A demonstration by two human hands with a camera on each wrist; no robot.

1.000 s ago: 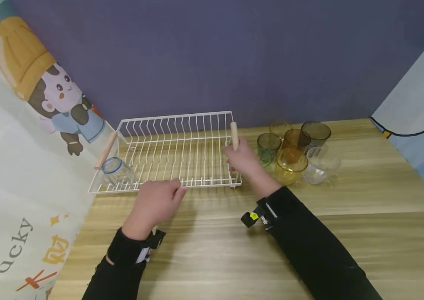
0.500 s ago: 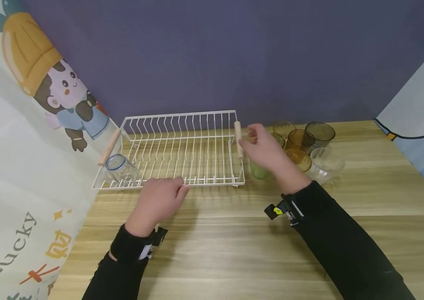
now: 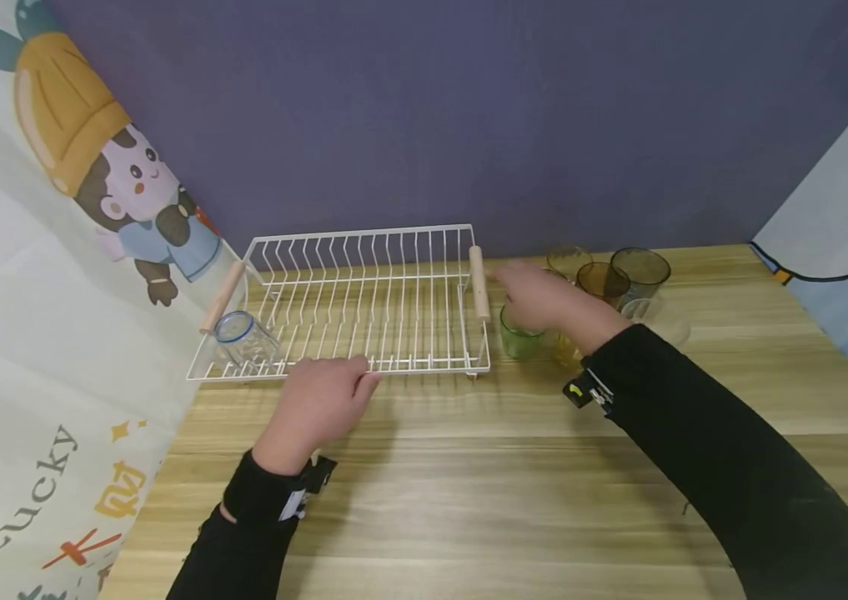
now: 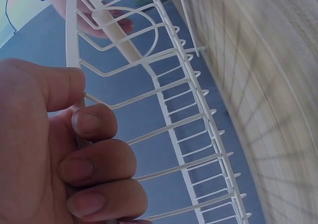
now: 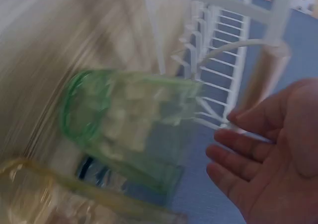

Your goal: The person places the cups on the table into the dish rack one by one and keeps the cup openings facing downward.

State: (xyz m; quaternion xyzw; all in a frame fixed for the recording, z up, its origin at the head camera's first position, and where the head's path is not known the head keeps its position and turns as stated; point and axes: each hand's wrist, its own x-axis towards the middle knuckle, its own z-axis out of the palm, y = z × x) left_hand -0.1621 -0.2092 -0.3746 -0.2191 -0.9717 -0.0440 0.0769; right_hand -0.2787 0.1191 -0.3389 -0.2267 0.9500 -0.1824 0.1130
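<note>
A white wire dish rack (image 3: 363, 232) with wooden handles stands against the back wall. My left hand (image 3: 322, 404) grips its front rail, fingers curled round the wire in the left wrist view. Inside the rack's left end, a clear glass with a blue rim (image 3: 243, 340) leans at a tilt. My right hand (image 3: 544, 298) is above a green glass (image 3: 519, 340), just right of the rack's right handle (image 3: 479, 283). The right wrist view shows its fingers loosely bent, holding nothing, apart from the green glass (image 5: 134, 114). The right arm partly hides the glasses behind it.
Beside the green glass stand a yellow glass (image 3: 568, 350), an amber glass (image 3: 604, 282), a grey glass (image 3: 641, 268) and clear ones, close together. The purple back wall (image 3: 544, 125) rises directly behind. A printed curtain (image 3: 26, 333) hangs at the left.
My right hand has let go of the rack's right handle and moved right, over the green glass. My left hand stays on the front rail. The view has shifted slightly.
</note>
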